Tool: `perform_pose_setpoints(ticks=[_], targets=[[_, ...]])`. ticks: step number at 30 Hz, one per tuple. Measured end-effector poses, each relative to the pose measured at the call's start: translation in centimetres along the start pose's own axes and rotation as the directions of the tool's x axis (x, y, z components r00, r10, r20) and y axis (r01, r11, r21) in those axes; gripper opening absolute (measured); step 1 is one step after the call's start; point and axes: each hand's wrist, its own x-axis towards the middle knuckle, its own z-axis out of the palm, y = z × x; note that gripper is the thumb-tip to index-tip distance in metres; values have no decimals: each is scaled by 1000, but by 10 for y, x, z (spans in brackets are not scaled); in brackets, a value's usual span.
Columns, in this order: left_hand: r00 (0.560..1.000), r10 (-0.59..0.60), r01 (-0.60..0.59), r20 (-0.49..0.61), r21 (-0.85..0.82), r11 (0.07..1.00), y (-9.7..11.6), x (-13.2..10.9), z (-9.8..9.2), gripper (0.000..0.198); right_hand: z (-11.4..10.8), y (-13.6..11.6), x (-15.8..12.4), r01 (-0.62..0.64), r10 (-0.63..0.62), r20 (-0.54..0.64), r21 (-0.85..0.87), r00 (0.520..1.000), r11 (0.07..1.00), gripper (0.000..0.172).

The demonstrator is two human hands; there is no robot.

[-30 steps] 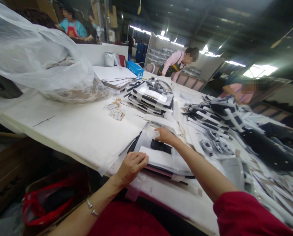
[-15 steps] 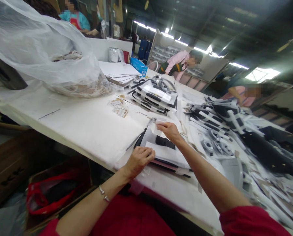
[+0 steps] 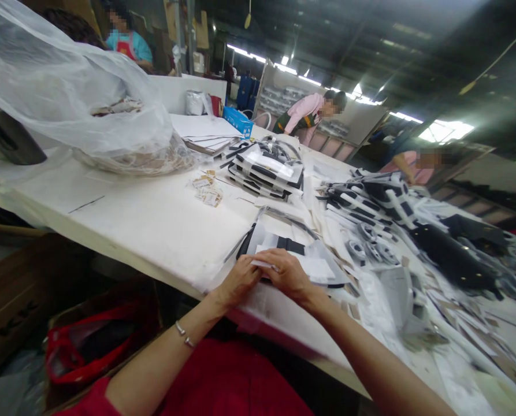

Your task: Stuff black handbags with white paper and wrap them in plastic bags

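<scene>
In front of me lies a flat black bag (image 3: 245,242) covered with greyish wrapping, a thin handle loop (image 3: 279,212) stretched out beyond it. White sheets (image 3: 316,267) rest on its top, beside a black band (image 3: 290,245). At the bag's near edge my left hand (image 3: 240,281) and my right hand (image 3: 286,274) meet, fingers bent and pinched together. The folded edge of a white sheet (image 3: 264,264) shows between them; the fingertips are partly hidden.
Beyond stands a stack of wrapped bags (image 3: 264,173), with small paper tags (image 3: 208,189) left of it. A large clear plastic bag (image 3: 123,133) sits at the left. More black pieces (image 3: 452,260) pile up right. Two people in pink work across the table.
My right hand has come from the bag's far side toward me and now touches my left hand at the near edge. My left hand has barely moved.
</scene>
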Motion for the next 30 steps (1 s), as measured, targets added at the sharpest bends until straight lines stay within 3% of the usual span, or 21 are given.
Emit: perform_pose_setpoints(ticks=[2, 5, 8, 13, 16, 19, 21, 24, 27, 30], targets=[[999, -8, 7, -35, -31, 999, -1, -1, 0, 25, 3, -16, -23, 48, -47, -41, 13, 998, 999, 33], [999, -15, 17, 49, -41, 999, 1, 0, -7, 24, 1, -36, -55, 142, -135, -87, 73, 987, 987, 34], [992, -11, 16, 125, -42, 999, 3, 2, -13, 24, 1, -45, -82, 225, -226, 3, 103, 974, 969, 30], [981, -69, 76, 180, -36, 996, 4, 7, -8, 25, 30, -30, -106, 105, -97, 135, -59, 986, 993, 49], [975, -81, 88, 205, -24, 996, 7, 15, -1, 19, 49, -20, -108, 64, -58, 70, -85, 996, 994, 36], [974, -75, 81, 212, -20, 997, 11, 23, 6, 19, 52, -14, -109, 51, -51, -26, -28, 998, 998, 28], [976, -71, 76, 205, -17, 997, 13, 26, 8, 20, 44, -13, -112, 62, -62, -28, 3, 998, 998, 27], [981, -43, 48, 190, -19, 999, 12, 26, 9, 25, 23, -16, -115, 69, -77, 78, 96, 994, 993, 20], [979, 6, 0, 202, -26, 1000, 9, 23, 8, 32, -6, -21, -107, -74, 27, 165, 282, 986, 957, 14], [974, 45, -41, 220, -24, 999, 7, 21, 7, 33, -33, -14, -83, -161, 177, -36, 272, 984, 949, 14]])
